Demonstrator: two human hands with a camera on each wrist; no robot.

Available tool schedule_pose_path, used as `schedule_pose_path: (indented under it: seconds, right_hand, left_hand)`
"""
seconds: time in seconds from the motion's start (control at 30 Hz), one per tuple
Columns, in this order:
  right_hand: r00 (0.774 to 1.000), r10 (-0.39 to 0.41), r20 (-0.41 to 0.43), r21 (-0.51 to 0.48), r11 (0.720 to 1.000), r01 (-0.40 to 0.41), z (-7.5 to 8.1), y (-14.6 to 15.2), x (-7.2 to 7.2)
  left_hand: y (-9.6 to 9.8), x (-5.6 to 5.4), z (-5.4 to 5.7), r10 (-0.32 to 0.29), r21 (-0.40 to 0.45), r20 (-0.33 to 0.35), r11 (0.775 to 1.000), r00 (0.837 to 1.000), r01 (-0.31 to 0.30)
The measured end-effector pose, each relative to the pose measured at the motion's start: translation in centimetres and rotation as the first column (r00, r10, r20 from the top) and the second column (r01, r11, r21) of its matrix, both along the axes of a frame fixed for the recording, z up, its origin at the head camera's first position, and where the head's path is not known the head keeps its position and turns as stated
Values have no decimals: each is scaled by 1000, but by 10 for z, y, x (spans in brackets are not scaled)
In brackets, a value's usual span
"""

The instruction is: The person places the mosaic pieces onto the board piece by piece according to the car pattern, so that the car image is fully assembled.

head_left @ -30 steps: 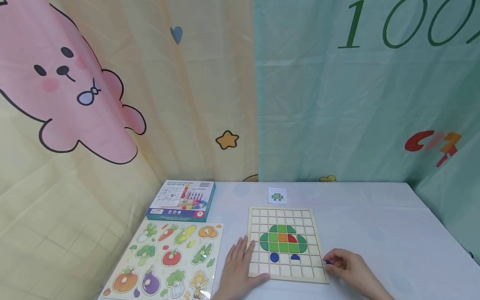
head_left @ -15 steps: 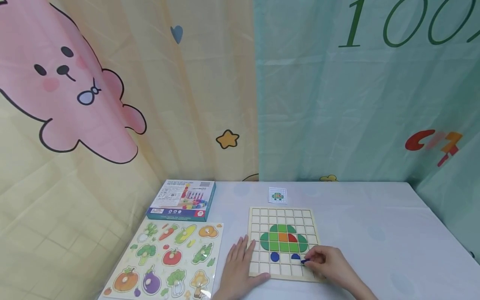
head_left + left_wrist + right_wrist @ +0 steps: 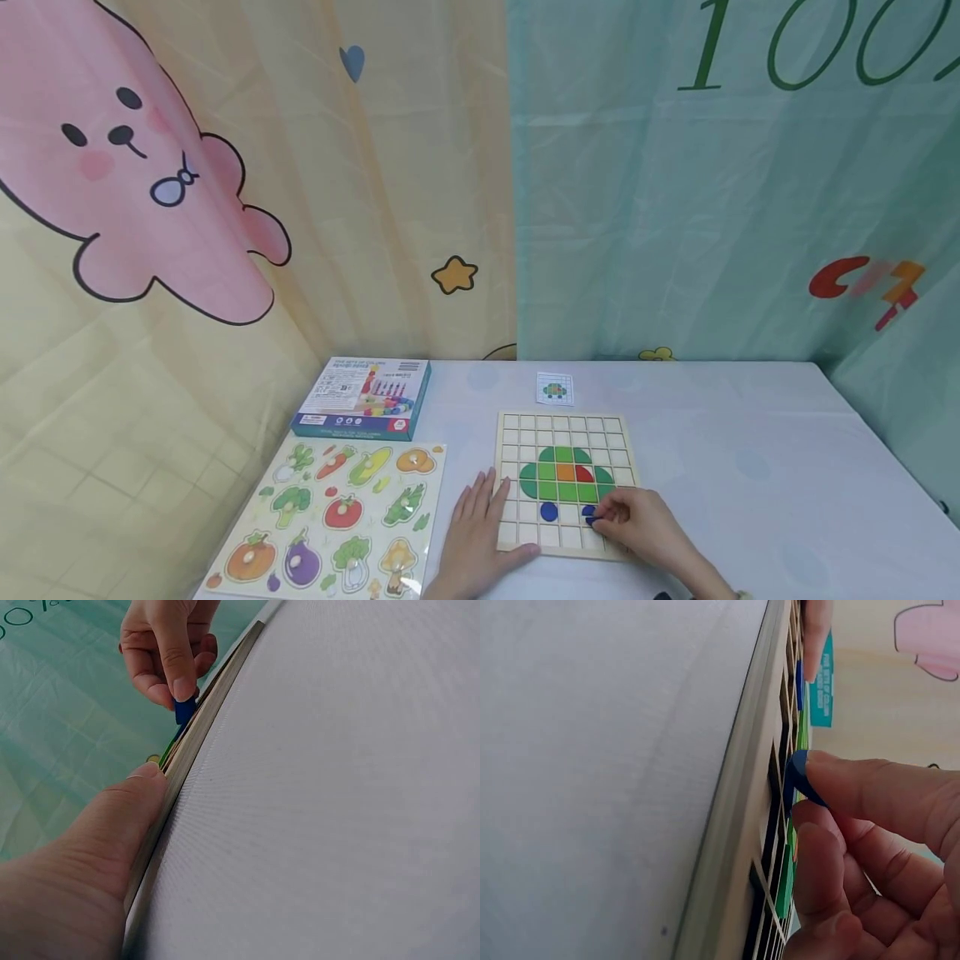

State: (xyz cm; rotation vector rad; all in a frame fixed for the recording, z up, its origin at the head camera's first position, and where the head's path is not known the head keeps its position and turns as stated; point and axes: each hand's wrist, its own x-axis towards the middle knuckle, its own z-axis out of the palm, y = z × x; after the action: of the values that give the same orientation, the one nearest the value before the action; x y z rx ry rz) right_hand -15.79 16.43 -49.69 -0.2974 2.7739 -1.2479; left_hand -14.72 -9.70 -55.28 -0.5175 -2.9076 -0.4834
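Observation:
A wooden grid board (image 3: 522, 533) lies on the table, with green, orange and red pieces forming a car-like shape (image 3: 558, 493). Below that shape sits a blue circle (image 3: 549, 512) in one cell. My right hand (image 3: 641, 525) pinches a blue half-round piece (image 3: 801, 776) between thumb and fingers, low over the cell to the right of the circle. Another blue piece (image 3: 587, 509) lies in that cell, partly covered by my fingertips. My left hand (image 3: 471, 537) rests with straight fingers along the board's left edge, its thumb at the front edge.
Behind the board lies a small pattern card (image 3: 554, 389) printed with a similar car. To the left are a vegetable puzzle board (image 3: 311, 521) and a teal-edged box (image 3: 363, 400). Printed curtains (image 3: 645, 208) hang behind the table.
My right hand has moved left from the board's right edge, carrying the blue half-round piece to the cell with the other blue piece. My left hand stays on the board.

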Motion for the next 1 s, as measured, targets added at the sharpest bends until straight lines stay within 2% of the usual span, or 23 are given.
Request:
schedule_pose_path:
  seconds: [0.17, 0.53, 0.77, 1.0]
  right_hand:
    - [1000, -3, -20, 8, 1000, 3, -1, -2, -1]
    - [1000, -18, 6, 8, 1000, 18, 0, -1, -3]
    - [1000, 9, -11, 14, 1000, -9, 1, 2, -3]
    - [1000, -7, -1, 35, 999, 7, 1, 1, -4]
  left_hand:
    - [0, 0, 0, -2, 3, -11, 1000, 1000, 2]
    - [0, 1, 2, -4, 3, -35, 1000, 999, 4]
    - [0, 2, 3, -6, 16, -30, 1000, 1000, 6]
    - [0, 2, 3, -5, 19, -15, 1000, 1000, 5]
